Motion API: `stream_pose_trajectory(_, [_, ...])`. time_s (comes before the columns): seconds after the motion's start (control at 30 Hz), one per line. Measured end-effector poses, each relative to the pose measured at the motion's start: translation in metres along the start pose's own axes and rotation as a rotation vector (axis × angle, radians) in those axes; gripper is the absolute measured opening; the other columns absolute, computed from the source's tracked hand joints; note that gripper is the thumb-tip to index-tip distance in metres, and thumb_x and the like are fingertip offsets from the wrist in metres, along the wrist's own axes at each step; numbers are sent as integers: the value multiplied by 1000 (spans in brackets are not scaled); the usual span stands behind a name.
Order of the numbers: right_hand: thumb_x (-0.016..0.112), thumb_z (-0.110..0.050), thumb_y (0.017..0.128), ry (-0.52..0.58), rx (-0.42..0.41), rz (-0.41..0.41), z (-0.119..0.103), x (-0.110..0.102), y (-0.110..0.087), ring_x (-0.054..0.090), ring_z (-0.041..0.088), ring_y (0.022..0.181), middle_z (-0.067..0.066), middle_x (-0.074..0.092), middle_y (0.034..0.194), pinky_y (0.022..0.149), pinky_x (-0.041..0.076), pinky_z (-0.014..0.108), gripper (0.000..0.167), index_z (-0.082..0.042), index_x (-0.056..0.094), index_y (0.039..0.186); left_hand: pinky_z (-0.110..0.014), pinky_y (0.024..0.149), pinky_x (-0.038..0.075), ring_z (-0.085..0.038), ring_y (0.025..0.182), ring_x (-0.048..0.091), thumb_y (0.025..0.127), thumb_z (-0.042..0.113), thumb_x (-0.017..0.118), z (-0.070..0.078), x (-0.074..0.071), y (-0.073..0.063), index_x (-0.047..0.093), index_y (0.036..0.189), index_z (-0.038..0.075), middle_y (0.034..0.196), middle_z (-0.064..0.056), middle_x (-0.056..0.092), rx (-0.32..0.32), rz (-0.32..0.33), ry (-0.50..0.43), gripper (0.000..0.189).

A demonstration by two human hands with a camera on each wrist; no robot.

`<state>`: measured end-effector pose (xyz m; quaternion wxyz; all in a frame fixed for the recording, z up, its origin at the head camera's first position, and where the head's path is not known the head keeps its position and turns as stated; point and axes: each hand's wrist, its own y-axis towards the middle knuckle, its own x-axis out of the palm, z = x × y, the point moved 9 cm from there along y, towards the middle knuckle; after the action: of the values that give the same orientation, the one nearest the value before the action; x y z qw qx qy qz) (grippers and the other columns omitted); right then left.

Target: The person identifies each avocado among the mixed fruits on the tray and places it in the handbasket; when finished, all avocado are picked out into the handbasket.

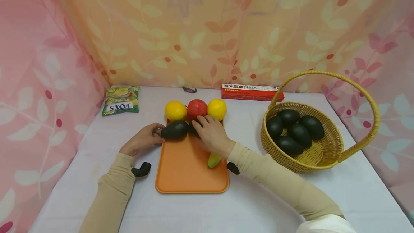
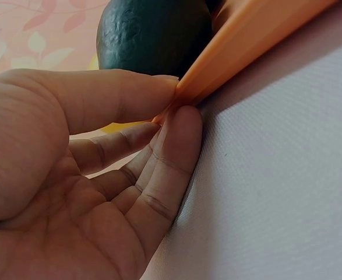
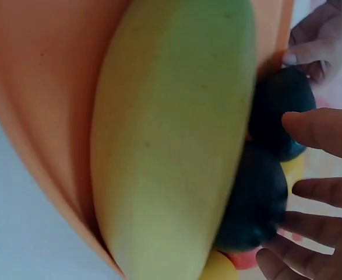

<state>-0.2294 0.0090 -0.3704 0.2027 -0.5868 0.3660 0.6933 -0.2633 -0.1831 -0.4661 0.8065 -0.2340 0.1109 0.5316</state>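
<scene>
An orange tray [image 1: 191,175] lies on the white table in the head view. My left hand [image 1: 145,140] pinches its left rim between thumb and fingers, beside a dark avocado [image 1: 175,130]. A second avocado [image 1: 193,128] sits against the first, partly covered by my right hand [image 1: 213,135]. The right wrist view has that hand's fingers [image 3: 319,131] spread loosely at the two avocados. Under the right wrist a yellow-green banana [image 3: 171,140] lies on the tray, mostly hidden from the head camera. Behind the avocados are a red round fruit [image 1: 197,108] and two yellow fruits [image 1: 175,110].
On the right stands a wicker basket [image 1: 336,143] with a tall handle, holding several avocados [image 1: 299,135]. A red pasta box [image 1: 252,94] lies at the back, and a green snack packet [image 1: 121,100] at the back left. A small dark item [image 1: 189,90] lies near the curtain.
</scene>
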Motion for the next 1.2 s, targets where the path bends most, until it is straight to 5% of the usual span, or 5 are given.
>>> stream_pose_trajectory(0.33, [72,-15,84,-94,-11,44,-4,3,0,55,29,87,14,56,101,75,50,35,39,-6,61,120,-24,78,52,-17,92,61,85,5,67,1,0,-1,46,132,-7,114,-21,63,14,0,-5,53])
stream_pose_trajectory(0.5, [79,-16,79,-64,-23,30,-4,5,-2,58,31,82,15,60,100,72,52,38,42,-10,59,115,-25,79,51,-18,92,61,85,6,66,-2,1,-2,47,132,-5,112,-21,63,10,3,-3,52])
stream_pose_trajectory(0.7, [80,-24,78,53,46,-48,10,5,-7,59,32,93,15,61,111,82,52,43,57,-14,52,127,-25,79,51,-18,92,61,85,6,67,-7,3,-1,46,132,-5,114,-21,63,8,-1,-5,52])
stream_pose_trajectory(0.93, [76,-24,77,66,128,78,57,-59,-40,60,32,98,14,62,116,84,52,44,59,-11,53,129,-27,78,52,-20,93,61,84,5,67,-3,1,-1,46,132,-6,115,-22,63,5,10,16,53])
stream_pose_trajectory(1.2, [72,-20,73,-26,309,267,141,-134,-126,57,41,97,23,59,115,82,48,55,58,-3,57,127,-26,79,50,-21,94,61,85,8,68,-1,-2,0,47,132,-4,115,-21,63,-7,4,30,54])
